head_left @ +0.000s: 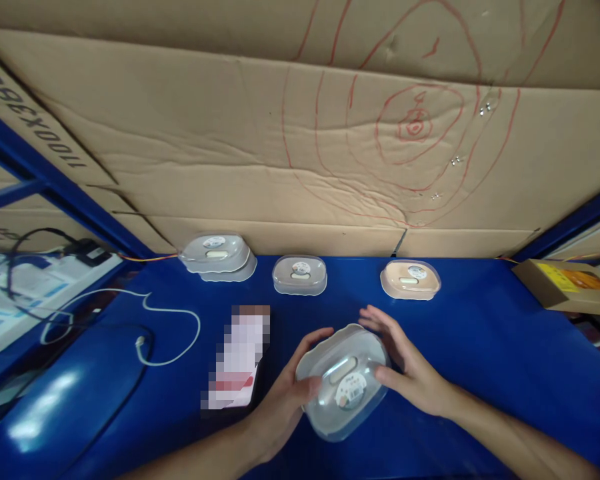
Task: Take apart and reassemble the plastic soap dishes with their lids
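Clear-lidded grey container, lower centre, looks still closed; left hand grips it, right hand spreads fingers wide alongside.

With the clear-lidded grey oval plastic box as hub, a creased tan cardboard sheet walls off 12 o'clock. A low grey oval box stands at 11, a peach oval box at 1, with passing room between. An oblong phone with a pixelated screen obstructs 9, a looped white cable beyond; smooth blue tabletop opens toward 2.
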{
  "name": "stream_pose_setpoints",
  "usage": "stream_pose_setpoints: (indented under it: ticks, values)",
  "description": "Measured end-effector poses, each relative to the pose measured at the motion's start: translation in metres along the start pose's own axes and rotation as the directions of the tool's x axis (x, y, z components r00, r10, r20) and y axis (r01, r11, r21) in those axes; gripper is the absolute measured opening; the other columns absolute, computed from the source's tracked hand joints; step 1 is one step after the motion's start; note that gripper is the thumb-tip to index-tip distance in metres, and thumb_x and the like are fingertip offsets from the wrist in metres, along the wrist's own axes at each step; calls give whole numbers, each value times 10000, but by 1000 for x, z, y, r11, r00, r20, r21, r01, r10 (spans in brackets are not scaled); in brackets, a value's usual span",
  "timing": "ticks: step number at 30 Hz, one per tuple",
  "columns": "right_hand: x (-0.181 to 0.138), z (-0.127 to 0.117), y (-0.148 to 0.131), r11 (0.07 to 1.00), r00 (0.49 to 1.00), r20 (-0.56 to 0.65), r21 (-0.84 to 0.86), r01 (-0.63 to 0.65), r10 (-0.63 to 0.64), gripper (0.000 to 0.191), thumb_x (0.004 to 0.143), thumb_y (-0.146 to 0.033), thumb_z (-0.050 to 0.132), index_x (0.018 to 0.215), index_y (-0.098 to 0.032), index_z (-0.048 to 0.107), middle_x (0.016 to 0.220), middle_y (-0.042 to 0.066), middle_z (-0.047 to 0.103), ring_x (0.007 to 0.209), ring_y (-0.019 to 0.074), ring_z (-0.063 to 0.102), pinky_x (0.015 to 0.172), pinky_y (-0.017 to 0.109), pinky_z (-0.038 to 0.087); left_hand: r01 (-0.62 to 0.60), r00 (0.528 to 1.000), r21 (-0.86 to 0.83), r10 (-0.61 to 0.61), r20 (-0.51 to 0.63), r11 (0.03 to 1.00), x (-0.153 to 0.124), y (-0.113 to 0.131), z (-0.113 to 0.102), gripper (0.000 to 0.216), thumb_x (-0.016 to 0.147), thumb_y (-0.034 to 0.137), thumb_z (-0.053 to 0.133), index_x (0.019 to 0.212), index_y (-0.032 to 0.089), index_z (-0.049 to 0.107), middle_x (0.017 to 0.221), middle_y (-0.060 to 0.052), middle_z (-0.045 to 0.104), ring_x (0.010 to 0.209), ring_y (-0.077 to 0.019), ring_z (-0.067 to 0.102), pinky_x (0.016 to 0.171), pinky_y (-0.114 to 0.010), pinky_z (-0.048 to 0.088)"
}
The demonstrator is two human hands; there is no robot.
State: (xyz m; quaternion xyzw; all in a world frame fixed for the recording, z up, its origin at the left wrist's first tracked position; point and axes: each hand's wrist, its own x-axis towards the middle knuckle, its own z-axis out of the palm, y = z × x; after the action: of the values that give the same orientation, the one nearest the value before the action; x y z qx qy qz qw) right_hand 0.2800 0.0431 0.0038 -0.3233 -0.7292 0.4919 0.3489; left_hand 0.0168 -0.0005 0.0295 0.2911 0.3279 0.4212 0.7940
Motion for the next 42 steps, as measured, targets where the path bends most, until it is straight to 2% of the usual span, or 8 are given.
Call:
stream_pose_setpoints:
  ticks: [4,9,15,18,21,25,34,42]
  values:
    - [6,2,-1,945,978,170,279,-168,123,761,961,-609,680,1589,-329,353,1526,129,554,1341,267,615,1099,432,525,-10,1000,100,7,24,995,-2,0,-3,791,670,627,930,1295,246,630,1098,-72,695,917,-220,640,766,-282,475]
    - [7,0,0,947,989,112,294,-128,99,758,928,-641,704,1544,-326,394,1514,120,569,1326,267,624,1072,410,540,-75,997,147,74,15,986,-2,0,-4,832,684,596,937,1362,268,585,1209,-87,679,1022,-258,648,814,-305,506]
    - [7,-7,5,995,998,-10,76,-60,61,707,1017,-631,559,1598,-330,289,1589,141,491,1426,277,551,1121,433,523,-110,992,169,119,-45,979,3,1,3,675,759,334,944,1345,253,617,1394,-107,665,1327,-323,580,1070,-373,461]
    - [6,-12,6,975,997,-19,-211,66,-71,977,931,-651,686,1666,-293,152,1694,206,299,1510,345,446,1183,523,461,-18,991,128,35,-131,992,6,2,4,538,847,400,867,1308,217,657,1385,-129,681,1302,-341,612,1035,-408,505]
    - [4,-17,4,775,959,115,-568,277,-259,1102,818,-577,847,1673,-308,206,1734,193,211,1589,417,268,1224,632,370,34,989,75,-22,-146,997,10,2,1,488,934,486,757,1319,201,665,1399,-145,674,1247,-353,653,978,-458,558]
    - [3,-22,2,512,878,319,-719,469,-357,700,991,-299,704,1616,-336,391,1644,91,463,1594,346,289,1248,588,376,46,993,2,-46,-108,999,13,0,-5,597,954,581,697,1397,186,634,1406,-165,672,1265,-363,645,947,-473,584]
    - [31,-44,21,529,929,67,-806,265,-364,668,1042,-240,597,1649,-326,332,1666,93,430,1592,342,299,1243,634,386,79,993,-100,-86,-74,992,13,7,-4,627,1063,548,504,1529,128,475,1301,-223,713,1034,-291,739,978,-455,534]
    - [65,-52,43,431,959,91,-879,204,-269,624,1068,-192,491,1654,-315,315,1664,94,437,1573,305,352,1258,627,361,59,996,-16,-60,-58,998,15,-2,-8,419,1003,512,602,1230,162,640,1113,-153,729,879,-243,710,826,-385,524]
